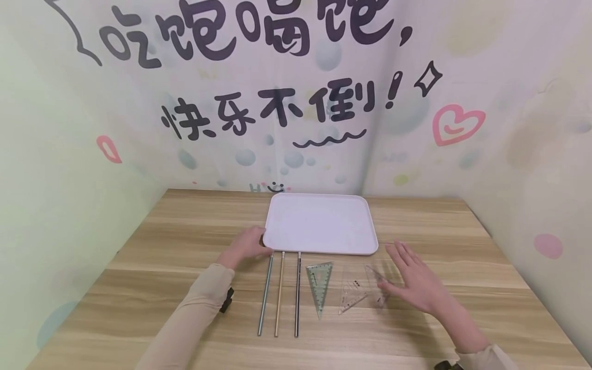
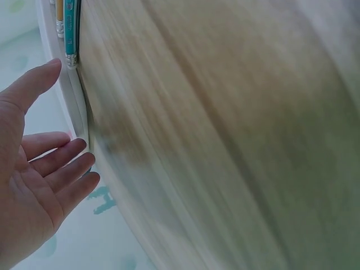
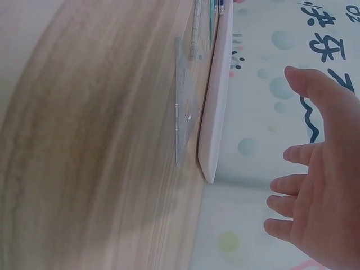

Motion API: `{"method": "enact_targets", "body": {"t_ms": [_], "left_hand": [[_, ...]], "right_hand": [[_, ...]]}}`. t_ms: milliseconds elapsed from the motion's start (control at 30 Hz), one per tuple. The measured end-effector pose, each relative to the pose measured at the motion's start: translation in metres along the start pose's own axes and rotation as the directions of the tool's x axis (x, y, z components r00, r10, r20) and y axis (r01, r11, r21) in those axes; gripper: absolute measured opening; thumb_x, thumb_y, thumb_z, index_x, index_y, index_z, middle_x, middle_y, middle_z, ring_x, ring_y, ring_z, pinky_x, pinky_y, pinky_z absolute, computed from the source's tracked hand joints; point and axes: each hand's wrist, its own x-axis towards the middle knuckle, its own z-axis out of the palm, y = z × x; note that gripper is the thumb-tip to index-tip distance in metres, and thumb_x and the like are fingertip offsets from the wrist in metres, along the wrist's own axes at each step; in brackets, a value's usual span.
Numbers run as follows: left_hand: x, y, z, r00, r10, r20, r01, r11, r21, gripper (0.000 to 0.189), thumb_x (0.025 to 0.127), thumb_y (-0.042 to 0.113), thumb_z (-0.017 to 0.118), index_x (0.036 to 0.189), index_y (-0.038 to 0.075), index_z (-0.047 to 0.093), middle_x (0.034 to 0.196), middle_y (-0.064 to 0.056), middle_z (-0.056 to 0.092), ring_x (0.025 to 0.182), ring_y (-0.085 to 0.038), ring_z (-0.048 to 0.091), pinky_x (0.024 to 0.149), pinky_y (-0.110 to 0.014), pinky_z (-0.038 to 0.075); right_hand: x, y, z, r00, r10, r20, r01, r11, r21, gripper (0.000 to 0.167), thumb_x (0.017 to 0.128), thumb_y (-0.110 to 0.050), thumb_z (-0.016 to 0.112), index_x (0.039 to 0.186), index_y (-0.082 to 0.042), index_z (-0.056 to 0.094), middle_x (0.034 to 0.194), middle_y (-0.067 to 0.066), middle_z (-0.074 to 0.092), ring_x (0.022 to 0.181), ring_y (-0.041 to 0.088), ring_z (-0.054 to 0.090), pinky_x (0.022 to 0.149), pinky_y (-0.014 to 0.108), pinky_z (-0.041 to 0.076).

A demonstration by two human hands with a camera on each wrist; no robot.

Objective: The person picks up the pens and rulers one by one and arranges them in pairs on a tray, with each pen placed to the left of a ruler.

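right hand (image 1: 414, 278), left hand (image 1: 245, 245): fingers relaxed, thumbs apart; three pencils (image 1: 279, 294), three set squares (image 1: 320, 292), one tray (image 1: 321, 223).

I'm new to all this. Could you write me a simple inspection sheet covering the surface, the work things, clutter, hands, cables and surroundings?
Surface: light brown wood-grain table.
Job's things: white rectangular tray with a raised rim; in front of it, side by side, a slim teal pencil, a slim yellow pencil, a slim dark pencil, a green-tinted triangular set square and what look like two clear triangular set squares.
Clutter: nothing seen.
Grippers: bare human hands; left hand at the tray's near left corner, contact unclear; right hand beside the clear set squares, fingers extended.
Cables: nothing seen.
Surroundings: pale patterned wall with black Chinese lettering.
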Motion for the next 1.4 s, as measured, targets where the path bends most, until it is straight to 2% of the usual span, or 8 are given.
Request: {"method": "enact_targets", "body": {"t_ms": [233,733,1033,1400], "left_hand": [[0.0021,-0.0016,0.0030,1.000,-0.013,0.006,0.013,0.999,0.033,0.029,0.070,0.028,0.075,0.085,0.009,0.059,0.080,-0.001,0.057,0.071,-0.014,0.049,0.067,-0.031,0.042],[-0.0015,0.0031,0.0038,0.999,-0.032,-0.001,0.032,0.999,0.034,0.031,0.072,0.030,0.074,0.086,0.006,0.059,0.082,-0.003,0.057,0.072,-0.016,0.049,0.067,-0.032,0.042],[-0.0044,0.0023,0.0034,0.999,-0.038,-0.015,0.037,0.998,-0.041,0.023,0.074,0.025,0.073,0.075,0.009,0.055,0.070,-0.001,0.052,0.066,-0.015,0.047,0.061,-0.029,0.039],[-0.0056,0.0013,0.0032,0.998,-0.042,-0.042,0.037,0.992,-0.119,0.021,0.074,0.020,0.074,0.073,0.008,0.057,0.067,-0.002,0.051,0.063,-0.014,0.044,0.059,-0.028,0.037]], "right_hand": [[-0.0016,-0.0028,0.0005,1.000,0.011,0.015,-0.011,1.000,0.003,0.084,0.081,-0.050,0.058,0.139,0.003,0.027,0.143,0.028,0.018,0.130,0.044,0.019,0.100,0.055,0.021],[-0.0011,-0.0030,0.0043,1.000,0.009,0.015,-0.009,1.000,0.018,0.084,0.081,-0.051,0.058,0.139,0.002,0.028,0.143,0.028,0.018,0.130,0.044,0.019,0.100,0.055,0.021],[-0.0011,-0.0034,0.0069,1.000,0.003,0.007,-0.003,1.000,0.018,0.083,0.081,-0.050,0.059,0.138,0.002,0.029,0.143,0.028,0.020,0.129,0.045,0.022,0.100,0.055,0.023],[-0.0011,-0.0059,0.0074,1.000,0.010,0.022,-0.011,1.000,0.025,0.084,0.081,-0.051,0.058,0.139,0.001,0.028,0.144,0.026,0.019,0.129,0.043,0.022,0.100,0.054,0.023]]}}
